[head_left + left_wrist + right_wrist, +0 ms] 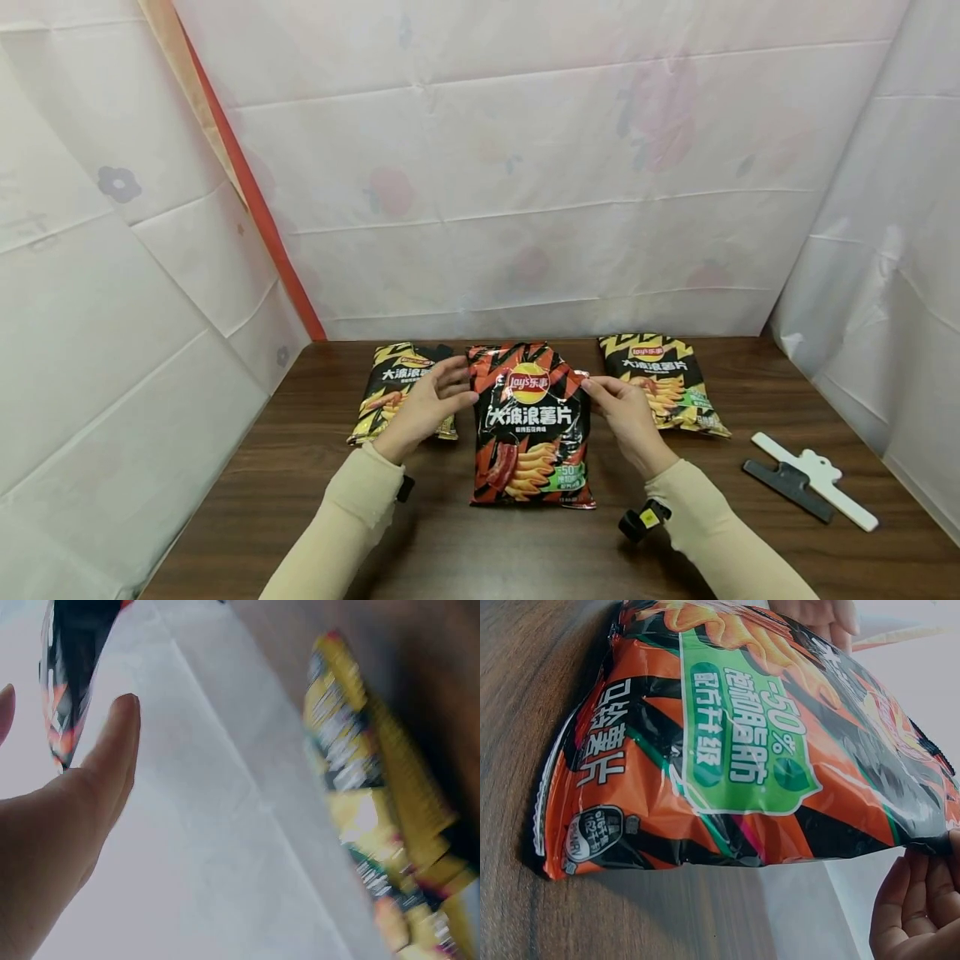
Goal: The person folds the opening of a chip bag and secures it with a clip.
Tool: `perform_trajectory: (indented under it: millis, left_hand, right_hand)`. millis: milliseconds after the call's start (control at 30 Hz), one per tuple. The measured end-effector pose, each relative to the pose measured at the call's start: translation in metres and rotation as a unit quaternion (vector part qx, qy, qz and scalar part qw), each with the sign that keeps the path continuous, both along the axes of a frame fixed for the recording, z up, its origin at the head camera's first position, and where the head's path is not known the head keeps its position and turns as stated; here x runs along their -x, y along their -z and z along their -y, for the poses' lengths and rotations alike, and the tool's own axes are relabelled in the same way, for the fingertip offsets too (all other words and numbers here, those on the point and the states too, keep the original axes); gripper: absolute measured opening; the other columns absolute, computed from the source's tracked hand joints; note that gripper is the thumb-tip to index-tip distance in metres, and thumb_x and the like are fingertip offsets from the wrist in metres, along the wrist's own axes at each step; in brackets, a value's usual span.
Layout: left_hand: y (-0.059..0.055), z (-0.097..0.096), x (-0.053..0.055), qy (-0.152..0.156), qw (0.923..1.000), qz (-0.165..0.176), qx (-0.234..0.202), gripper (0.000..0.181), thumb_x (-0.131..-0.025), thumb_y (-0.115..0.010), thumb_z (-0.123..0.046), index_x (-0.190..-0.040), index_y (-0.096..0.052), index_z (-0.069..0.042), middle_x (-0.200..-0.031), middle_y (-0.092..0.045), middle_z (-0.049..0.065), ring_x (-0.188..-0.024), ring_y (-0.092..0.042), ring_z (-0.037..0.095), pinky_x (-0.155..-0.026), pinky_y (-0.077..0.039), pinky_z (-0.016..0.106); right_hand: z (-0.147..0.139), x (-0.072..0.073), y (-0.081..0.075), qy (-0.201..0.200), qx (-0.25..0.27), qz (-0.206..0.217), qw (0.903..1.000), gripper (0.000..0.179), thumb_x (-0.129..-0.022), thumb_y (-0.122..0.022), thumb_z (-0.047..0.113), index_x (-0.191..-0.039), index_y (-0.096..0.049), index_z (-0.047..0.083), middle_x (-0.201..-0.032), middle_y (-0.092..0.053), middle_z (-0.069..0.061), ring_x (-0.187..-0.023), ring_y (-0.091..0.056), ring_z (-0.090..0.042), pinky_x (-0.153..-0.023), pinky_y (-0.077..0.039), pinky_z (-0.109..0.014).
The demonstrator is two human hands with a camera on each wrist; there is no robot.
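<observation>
Red bag [531, 425], bottom on bench [517, 550]. Right grip [626, 417] pinches its upper right edge; left grip [431, 407] unclosed, fingers by left edge. Best steady both edges evenly, middle unsqueezed.

three chip bags [531, 433], two loose clips [787, 487], two hands [422, 415]

Left grip [425, 409] loose, right grip [627, 414] in a pinch

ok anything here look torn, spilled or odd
Yes, the red-and-black Lay's potato chip bag: its top edge slopes down to the corner pinched by the right fingers, unlike the squarer left corner. Whether folded or torn, I can't tell. No spill shows.
</observation>
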State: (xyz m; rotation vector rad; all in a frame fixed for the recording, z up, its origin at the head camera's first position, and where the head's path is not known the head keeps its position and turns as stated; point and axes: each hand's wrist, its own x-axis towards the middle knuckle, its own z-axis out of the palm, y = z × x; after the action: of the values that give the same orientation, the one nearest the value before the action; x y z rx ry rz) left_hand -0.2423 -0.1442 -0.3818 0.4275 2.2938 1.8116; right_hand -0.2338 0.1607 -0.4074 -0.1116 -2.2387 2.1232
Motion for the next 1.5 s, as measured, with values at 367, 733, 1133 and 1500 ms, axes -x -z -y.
perform_trajectory:
  millis: [367, 733, 1133, 1500]
  left_hand:
    - [-0.037, -0.006, 0.016, -0.027, 0.9943, -0.072, 0.074, 0.071, -0.094, -0.068, -0.029, -0.153, -0.032, -0.014, -0.153, -0.041, 0.011, -0.138, -0.044, 0.032, -0.108, -0.042, 0.049]
    - [-0.060, -0.028, 0.025, -0.053, 0.9756, -0.143, 0.158, 0.065, -0.094, -0.067, -0.032, -0.151, -0.038, -0.018, -0.151, -0.045, 0.008, -0.137, -0.045, 0.032, -0.107, -0.041, 0.052]
    - [-0.060, -0.068, 0.031, -0.032, 0.9501, -0.225, 0.214, 0.059, -0.096, -0.064, -0.030, -0.148, -0.043, -0.012, -0.148, -0.049, 0.010, -0.137, -0.045, 0.028, -0.110, -0.039, 0.047]
    - [-0.059, -0.090, 0.032, 0.008, 0.9239, -0.246, 0.293, 0.051, -0.099, -0.059, -0.034, -0.144, -0.050, -0.011, -0.141, -0.055, 0.009, -0.131, -0.051, 0.027, -0.105, -0.044, 0.045]
  right_hand:
    - [-0.001, -0.002, 0.000, -0.001, 0.003, 0.000, 1.0000, 0.037, -0.096, -0.064, 0.028, -0.114, -0.068, -0.004, -0.092, -0.069, 0.010, -0.086, -0.067, -0.002, -0.080, -0.055, -0.021]
    - [-0.001, -0.002, 0.000, -0.008, 0.004, -0.006, 0.9999, 0.037, -0.096, -0.064, 0.029, -0.114, -0.068, -0.004, -0.094, -0.070, 0.008, -0.087, -0.067, -0.002, -0.081, -0.055, -0.021]
    - [-0.003, -0.002, 0.001, -0.011, 0.004, -0.007, 0.9999, 0.035, -0.097, -0.063, 0.029, -0.111, -0.069, -0.002, -0.089, -0.068, 0.014, -0.086, -0.065, -0.002, -0.080, -0.054, -0.022]
    - [-0.002, -0.003, 0.001, -0.006, 0.009, -0.007, 0.9999, 0.036, -0.096, -0.064, 0.029, -0.113, -0.069, -0.003, -0.089, -0.069, 0.013, -0.086, -0.066, -0.001, -0.080, -0.055, -0.022]
